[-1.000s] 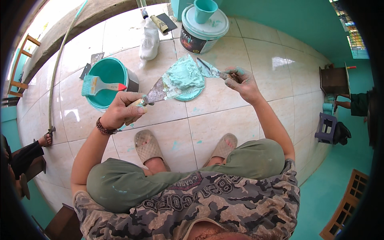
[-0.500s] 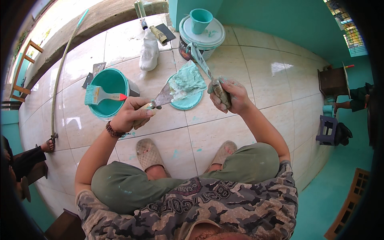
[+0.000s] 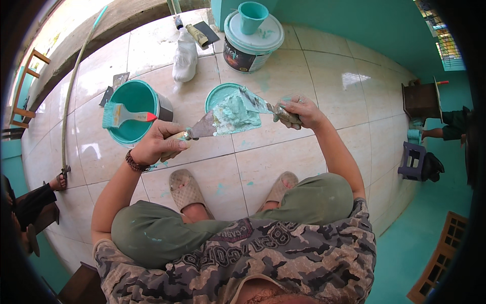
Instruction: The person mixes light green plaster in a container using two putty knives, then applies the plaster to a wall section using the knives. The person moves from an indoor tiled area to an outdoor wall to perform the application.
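My left hand (image 3: 159, 142) is closed round the handle of a wide putty knife (image 3: 203, 126). A thick lump of pale turquoise putty (image 3: 234, 115) covers most of that blade. From the right, my right hand (image 3: 297, 111) grips a second, putty-smeared scraper (image 3: 257, 103); its blade lies against the upper right part of the lump. Behind and below the tools, partly hidden by them, a round turquoise lid (image 3: 215, 95) rests on the floor. Beside my left hand stands a turquoise bucket (image 3: 132, 137), with a wide paintbrush (image 3: 129, 116) laid across its top.
A lidded paint pail (image 3: 248, 55) stands ahead with a turquoise cup (image 3: 252, 20) on it. White bottle-shaped bundle (image 3: 185, 61) lies left of the pail. A long pole (image 3: 71, 101) runs along the left. Other people's limbs show at both sides; a plastic stool (image 3: 411, 161) stands right.
The right scraper has swung down from a raised, steep angle onto the putty. The left putty knife has turned and shifted slightly left and down, its lump now more spread.
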A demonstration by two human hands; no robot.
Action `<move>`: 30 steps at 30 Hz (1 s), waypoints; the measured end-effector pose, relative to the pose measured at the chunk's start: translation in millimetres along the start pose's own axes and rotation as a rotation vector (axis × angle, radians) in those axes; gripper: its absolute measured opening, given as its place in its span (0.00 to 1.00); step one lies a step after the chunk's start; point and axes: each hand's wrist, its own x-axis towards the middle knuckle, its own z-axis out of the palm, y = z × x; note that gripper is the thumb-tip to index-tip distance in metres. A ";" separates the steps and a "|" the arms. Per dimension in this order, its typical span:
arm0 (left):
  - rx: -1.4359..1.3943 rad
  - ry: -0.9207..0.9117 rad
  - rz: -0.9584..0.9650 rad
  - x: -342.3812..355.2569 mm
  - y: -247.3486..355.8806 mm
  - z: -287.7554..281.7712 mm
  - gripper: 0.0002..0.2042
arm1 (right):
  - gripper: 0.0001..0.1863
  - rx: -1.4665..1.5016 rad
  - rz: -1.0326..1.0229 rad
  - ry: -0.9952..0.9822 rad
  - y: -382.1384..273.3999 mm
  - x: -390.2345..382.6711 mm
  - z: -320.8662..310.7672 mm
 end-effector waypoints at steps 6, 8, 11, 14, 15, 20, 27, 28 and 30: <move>0.077 -0.007 -0.008 -3.7 4.6 -3.3 0.15 | 0.22 -0.139 -0.009 -0.005 -13.4 -9.8 -22.0; 0.103 0.007 -0.004 -5.2 6.3 -3.3 0.16 | 0.21 -0.201 0.004 0.003 -21.8 -14.1 -23.3; 0.106 0.007 -0.013 -6.6 6.5 -2.8 0.16 | 0.22 -0.278 0.005 0.011 -26.1 -16.7 -29.1; 0.122 -0.002 -0.009 -7.4 7.4 -3.5 0.17 | 0.22 -0.338 0.002 0.035 -33.8 -20.3 -31.2; 0.111 0.005 0.005 -8.0 8.0 -4.2 0.17 | 0.22 -0.358 0.003 0.048 -36.0 -21.8 -31.7; 0.079 0.014 0.026 -10.1 8.4 -5.6 0.17 | 0.19 -0.285 -0.082 0.127 -38.9 -29.2 -33.3; 0.070 0.021 0.021 -10.1 13.0 -1.4 0.16 | 0.10 -0.142 -0.408 0.210 -32.7 -31.2 14.4; 0.067 0.015 0.019 -9.4 14.5 0.1 0.16 | 0.12 -0.176 -0.517 0.174 -33.3 -28.7 16.3; 0.062 0.008 0.017 -9.4 12.6 0.2 0.15 | 0.12 -0.262 -0.509 0.228 -39.4 -29.4 23.9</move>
